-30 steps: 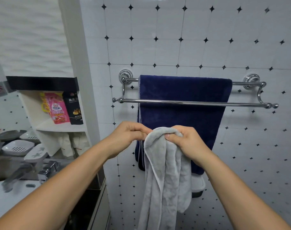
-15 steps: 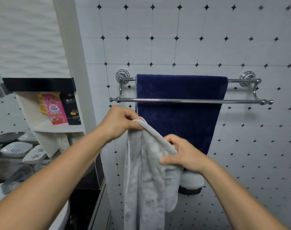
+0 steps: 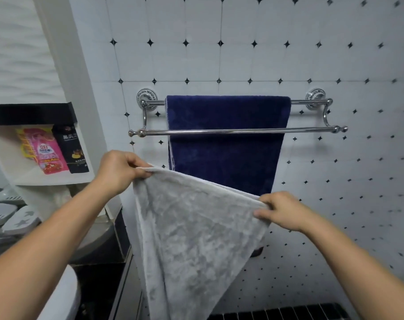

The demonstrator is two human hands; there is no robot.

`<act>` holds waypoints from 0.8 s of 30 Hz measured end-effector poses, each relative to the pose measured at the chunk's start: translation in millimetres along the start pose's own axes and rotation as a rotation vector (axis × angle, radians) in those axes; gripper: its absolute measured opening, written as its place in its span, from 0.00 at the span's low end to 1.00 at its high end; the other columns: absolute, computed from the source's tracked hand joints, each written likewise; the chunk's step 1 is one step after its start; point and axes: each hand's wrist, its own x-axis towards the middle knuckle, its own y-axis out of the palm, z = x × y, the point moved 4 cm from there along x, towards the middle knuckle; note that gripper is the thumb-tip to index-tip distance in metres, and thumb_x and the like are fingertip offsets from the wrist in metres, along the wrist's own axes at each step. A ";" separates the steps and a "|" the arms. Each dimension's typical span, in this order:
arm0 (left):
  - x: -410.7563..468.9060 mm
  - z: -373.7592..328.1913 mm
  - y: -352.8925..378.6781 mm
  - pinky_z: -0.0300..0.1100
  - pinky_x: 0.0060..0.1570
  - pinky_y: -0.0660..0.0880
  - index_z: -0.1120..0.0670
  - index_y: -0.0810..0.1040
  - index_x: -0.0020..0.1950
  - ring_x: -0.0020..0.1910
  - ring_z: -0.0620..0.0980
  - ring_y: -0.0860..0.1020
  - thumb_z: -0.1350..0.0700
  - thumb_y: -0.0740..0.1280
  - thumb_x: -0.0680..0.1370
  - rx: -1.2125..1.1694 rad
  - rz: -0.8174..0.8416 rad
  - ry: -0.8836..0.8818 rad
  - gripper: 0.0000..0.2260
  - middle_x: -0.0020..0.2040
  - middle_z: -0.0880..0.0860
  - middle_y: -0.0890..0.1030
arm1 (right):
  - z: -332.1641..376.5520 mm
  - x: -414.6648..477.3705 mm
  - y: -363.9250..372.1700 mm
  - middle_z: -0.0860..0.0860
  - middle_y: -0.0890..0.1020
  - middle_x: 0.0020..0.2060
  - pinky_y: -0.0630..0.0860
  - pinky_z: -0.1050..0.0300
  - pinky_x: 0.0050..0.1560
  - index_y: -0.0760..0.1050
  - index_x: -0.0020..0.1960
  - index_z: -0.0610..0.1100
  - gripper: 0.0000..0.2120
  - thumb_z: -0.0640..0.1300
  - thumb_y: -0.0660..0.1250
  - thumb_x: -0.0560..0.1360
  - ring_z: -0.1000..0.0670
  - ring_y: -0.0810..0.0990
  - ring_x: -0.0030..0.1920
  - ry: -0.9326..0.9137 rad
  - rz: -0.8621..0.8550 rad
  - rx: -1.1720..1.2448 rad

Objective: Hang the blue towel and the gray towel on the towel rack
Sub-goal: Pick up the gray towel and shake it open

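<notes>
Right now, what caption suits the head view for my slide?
Left hand and right hand hold the gray towel spread below the towel rack, where the blue towel hangs.

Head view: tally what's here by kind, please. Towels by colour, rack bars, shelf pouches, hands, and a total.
blue towel: 1
gray towel: 1
towel rack bars: 2
shelf pouches: 2 (pink pouch, black pouch)
hands: 2 (left hand, right hand, both gripping the gray towel)
Total: 8
</notes>
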 end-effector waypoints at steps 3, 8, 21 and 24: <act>-0.2 10.3 0.6 0.29 0.35 0.74 0.53 0.85 0.36 0.34 0.46 0.78 0.66 0.79 0.64 -0.061 0.014 -0.025 0.09 0.35 0.49 0.85 | -7.1 5.5 -24.9 0.56 0.74 0.32 0.63 0.57 0.45 0.73 0.34 0.54 0.16 0.63 0.65 0.74 0.55 0.71 0.42 -0.025 -0.249 -0.371; 3.7 20.8 -8.8 0.26 0.34 0.72 0.48 0.85 0.31 0.31 0.39 0.79 0.64 0.80 0.63 -0.146 0.011 -0.054 0.12 0.31 0.48 0.85 | -12.8 7.1 -50.0 0.60 0.79 0.36 0.57 0.52 0.49 0.80 0.42 0.56 0.10 0.59 0.64 0.76 0.52 0.67 0.48 -0.034 -0.422 -0.540; -1.6 13.2 -8.2 0.25 0.30 0.71 0.52 0.84 0.33 0.26 0.38 0.78 0.68 0.80 0.61 -0.152 0.011 -0.109 0.12 0.27 0.47 0.83 | -1.3 22.6 -73.2 0.53 0.82 0.41 0.63 0.51 0.53 0.79 0.55 0.53 0.08 0.49 0.65 0.78 0.47 0.72 0.52 0.055 -0.565 -0.492; 2.2 9.2 -5.8 0.32 0.37 0.73 0.52 0.84 0.33 0.31 0.45 0.78 0.67 0.81 0.60 -0.164 -0.002 -0.116 0.12 0.26 0.48 0.82 | 3.3 27.7 -84.2 0.55 0.81 0.38 0.62 0.51 0.50 0.80 0.51 0.55 0.07 0.49 0.63 0.78 0.48 0.70 0.53 0.136 -0.531 -0.541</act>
